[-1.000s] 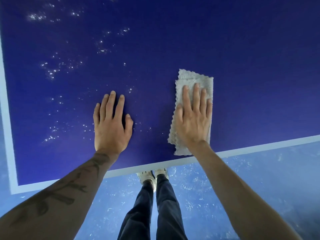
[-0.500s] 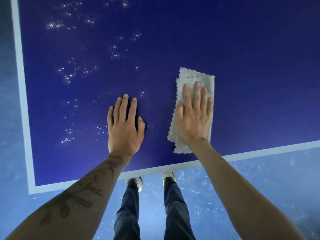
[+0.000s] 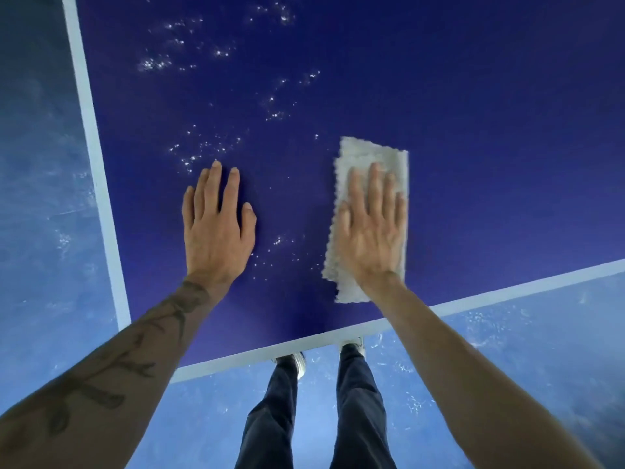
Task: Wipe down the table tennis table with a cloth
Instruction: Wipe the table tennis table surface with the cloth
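Observation:
The table tennis table [image 3: 473, 130] is dark blue with white edge lines along its left and near sides. A folded grey cloth [image 3: 368, 154] lies flat on it near the front edge. My right hand [image 3: 372, 231] presses flat on the cloth with straight fingers. To the left of it, my left hand [image 3: 216, 231] rests flat on the bare table top, fingers straight. White droplets [image 3: 199, 154] speckle the surface beyond and between my hands.
The table's near-left corner [image 3: 176, 377] sits below my left forearm. A mottled blue floor [image 3: 44, 198] lies left of and in front of the table. My legs and white shoes [image 3: 297, 363] stand at the near edge.
The view has shifted so the table's left edge line now lies further right in the frame. Both hands stay flat; the cloth under my right hand looks slightly blurred by motion.

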